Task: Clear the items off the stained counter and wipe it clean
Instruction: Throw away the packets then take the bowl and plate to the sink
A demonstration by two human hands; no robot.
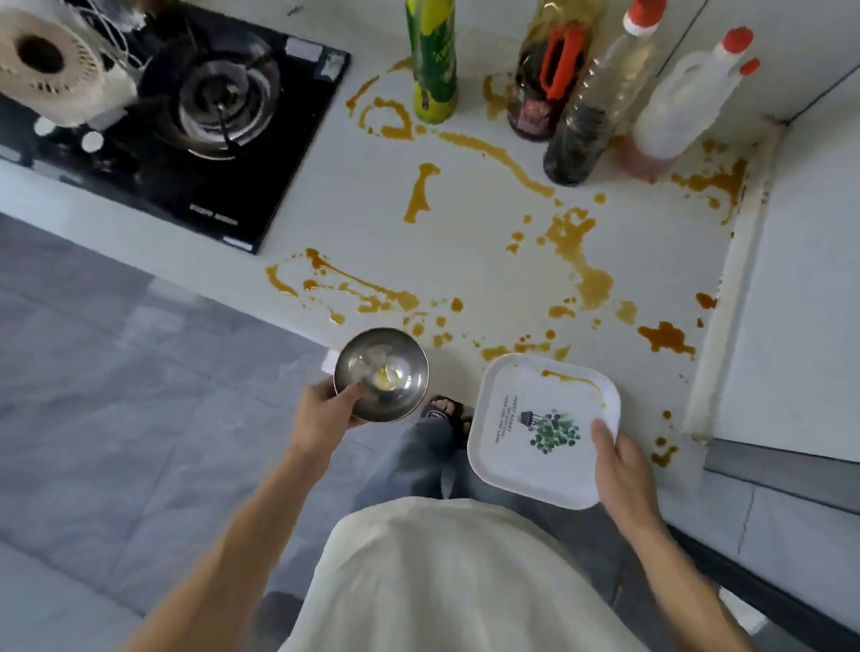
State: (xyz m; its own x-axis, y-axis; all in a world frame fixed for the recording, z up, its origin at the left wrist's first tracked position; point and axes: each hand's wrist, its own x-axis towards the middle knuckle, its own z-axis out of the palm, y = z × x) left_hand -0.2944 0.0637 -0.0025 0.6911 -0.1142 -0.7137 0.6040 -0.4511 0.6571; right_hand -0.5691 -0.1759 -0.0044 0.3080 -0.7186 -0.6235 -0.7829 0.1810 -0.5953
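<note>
My left hand [323, 414] grips the bowl [381, 374] by its rim at 6 o'clock; my right hand [621, 469] holds the plate [522, 428] at 5. Both are off the stained counter [471, 239]; four bottles [432, 55] stand at 1.

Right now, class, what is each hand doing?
Left hand: grips the round steel bowl at its rim.
Right hand: holds the square white plate.

floor [94, 409]: grey tiles | wall [826, 244]: white, at worktop's right edge | hob [190, 118]: black, worktop's far-left corner | light: daylight
</note>
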